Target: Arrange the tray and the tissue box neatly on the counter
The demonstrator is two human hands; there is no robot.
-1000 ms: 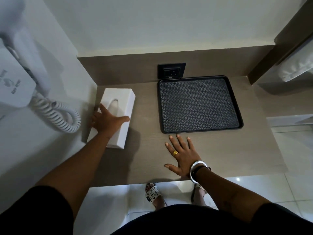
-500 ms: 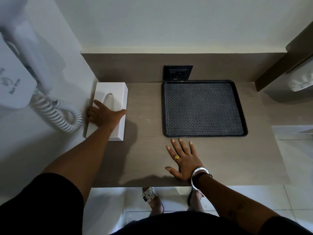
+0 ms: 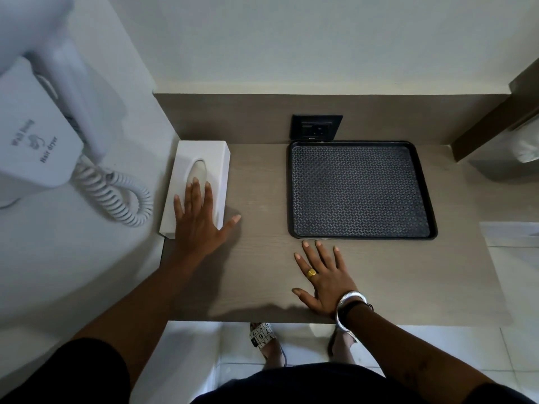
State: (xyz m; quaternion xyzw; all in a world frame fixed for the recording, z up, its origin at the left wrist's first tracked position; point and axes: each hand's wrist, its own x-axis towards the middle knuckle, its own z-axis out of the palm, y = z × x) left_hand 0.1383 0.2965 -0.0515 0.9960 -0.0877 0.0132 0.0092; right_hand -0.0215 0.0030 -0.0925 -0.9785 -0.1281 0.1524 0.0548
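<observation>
tissue box now sits square in the back-left corner of the surface, long side running along the left wall, far end near the backsplash. a second ago it was skewed, near end swung away from the wall; half a second ago it was nearly straight. left hand has shifted from gripping the box's near end to lying flat on its top, fingers spread and extended, thumb hanging off the right edge over the surface, pinching nothing. reads as a final pat-down rather than a push. tray is where it was: back edge against the backsplash below the black outlet, sides parallel to the box, clear gap between the two. right hand hasn't moved, flat on the surface just in front of the tray's near rim, fingers splayed, fingertips close to the rim but not touching it. judgement: both items look aligned with the walls and each other, so the task looks essentially done. only open item is the box's near-left corner, which seems to sit right at the surface edge by the wall; can't tell if it overhangs.
</observation>
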